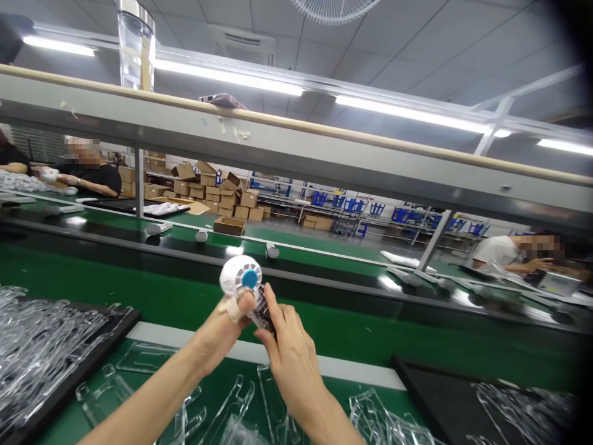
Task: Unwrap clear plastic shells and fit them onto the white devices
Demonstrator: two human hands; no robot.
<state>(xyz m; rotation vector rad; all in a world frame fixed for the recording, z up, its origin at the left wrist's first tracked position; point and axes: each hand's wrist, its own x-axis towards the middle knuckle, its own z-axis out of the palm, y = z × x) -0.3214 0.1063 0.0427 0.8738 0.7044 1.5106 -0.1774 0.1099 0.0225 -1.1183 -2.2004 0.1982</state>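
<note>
In the middle of the head view a white handheld device (229, 277) has a round head with radial slots and a blue disc; it looks like a small fan. My left hand (234, 318) is closed around it just below the head, and a pale wrap covers part of the thumb. From the right, my right hand (294, 340) presses its fingers and thumb on a dark, partly clear piece (262, 311) at the device's handle. Whether that piece is joined to the device I cannot tell. Loose clear plastic frames (231, 402) lie on the green bench below both hands.
A black tray (132, 321) heaped with clear plastic parts stands left, another black tray (417, 377) right. Beyond runs a dark conveyor (324, 281) carrying several white devices. An overhead shelf (301, 145) holds a tumbler (136, 49) and a phone (222, 100). People work at both sides.
</note>
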